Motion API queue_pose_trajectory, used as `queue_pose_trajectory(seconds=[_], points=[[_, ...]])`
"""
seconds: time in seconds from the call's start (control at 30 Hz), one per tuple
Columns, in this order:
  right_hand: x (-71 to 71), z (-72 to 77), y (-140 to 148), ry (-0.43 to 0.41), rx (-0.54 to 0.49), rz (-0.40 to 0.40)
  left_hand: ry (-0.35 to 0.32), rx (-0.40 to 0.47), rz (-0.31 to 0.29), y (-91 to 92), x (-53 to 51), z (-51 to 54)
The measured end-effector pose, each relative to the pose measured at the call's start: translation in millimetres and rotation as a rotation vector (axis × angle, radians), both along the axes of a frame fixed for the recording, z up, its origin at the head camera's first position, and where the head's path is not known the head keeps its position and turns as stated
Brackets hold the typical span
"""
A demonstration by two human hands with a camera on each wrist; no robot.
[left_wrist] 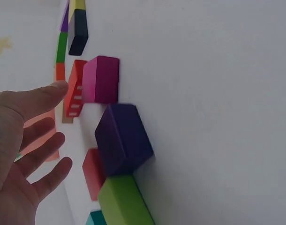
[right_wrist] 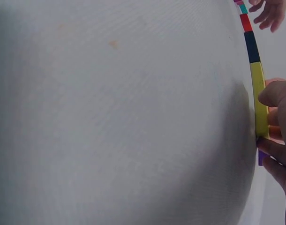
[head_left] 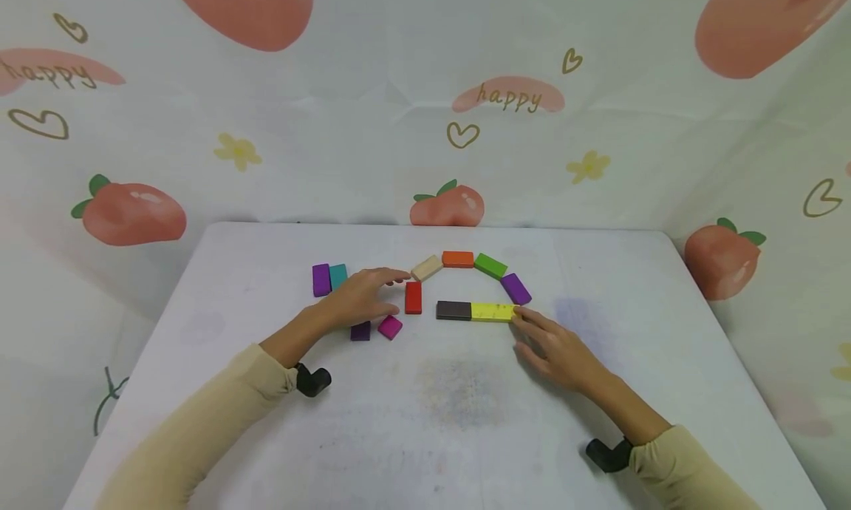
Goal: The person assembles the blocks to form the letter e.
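Spread and empty, our left hand (head_left: 359, 297) hovers just left of the frame's centre, while our right hand (head_left: 557, 353) touches the yellow bar (head_left: 490, 313) at centre right with loosely extended fingertips. We do well to nudge lightly so no gap opens beside the black block (head_left: 453, 310), since these smooth, straight-edged pieces, down to the little magenta block (head_left: 390, 327), look easy to slide askew.
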State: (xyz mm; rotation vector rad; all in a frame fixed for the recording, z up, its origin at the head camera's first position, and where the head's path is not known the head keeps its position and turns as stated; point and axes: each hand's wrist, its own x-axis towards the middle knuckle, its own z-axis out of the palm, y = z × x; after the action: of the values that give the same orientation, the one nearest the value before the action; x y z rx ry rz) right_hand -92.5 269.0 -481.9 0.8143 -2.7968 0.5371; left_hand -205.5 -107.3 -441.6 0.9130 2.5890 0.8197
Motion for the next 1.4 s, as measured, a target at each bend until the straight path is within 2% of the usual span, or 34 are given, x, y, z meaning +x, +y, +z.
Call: queue_pose_trajectory(seconds=[0.23, 0.37, 0.43, 0.63, 0.73, 0.93, 1.2, 1.4], points=[[-1.4, 0.3, 1.5, -0.006, -0.001, -0.002, 0.052, 0.066, 0.040, -30.9, 2.5, 7.7], [-1.0, 0.6, 2.0, -0.004, -0.002, 0.000, 0.080, 0.070, -0.013, -37.8, 8.7, 6.3], [-0.9, 0.5, 1.9, -0.008, 0.001, -0.001, 0.084, 0.054, -0.050, -37.6, 12.9, 5.1], [-0.5, 0.0, 1.6, -0.019, 0.003, -0.012, 0.050, 0.007, -0.107, -28.1, 22.6, 0.0], [-0.5, -0.9, 1.6, -0.012, 0.000, -0.005, 0.070, -0.025, -0.125, -23.8, 26.1, -2.7], [-0.4, 0.1, 0.8, -0.011, 0.004, -0.005, 0.128, -0.077, -0.141, -18.3, 28.3, -7.9], [-0.5, 0.6, 0.1, -0.001, 0.005, -0.002, 0.119, -0.054, -0.140, -16.6, 27.8, -13.0], [-0.7, 0.3, -0.2, 0.003, 0.002, 0.005, 0.126, -0.026, -0.142, -15.1, 28.5, -12.7]])
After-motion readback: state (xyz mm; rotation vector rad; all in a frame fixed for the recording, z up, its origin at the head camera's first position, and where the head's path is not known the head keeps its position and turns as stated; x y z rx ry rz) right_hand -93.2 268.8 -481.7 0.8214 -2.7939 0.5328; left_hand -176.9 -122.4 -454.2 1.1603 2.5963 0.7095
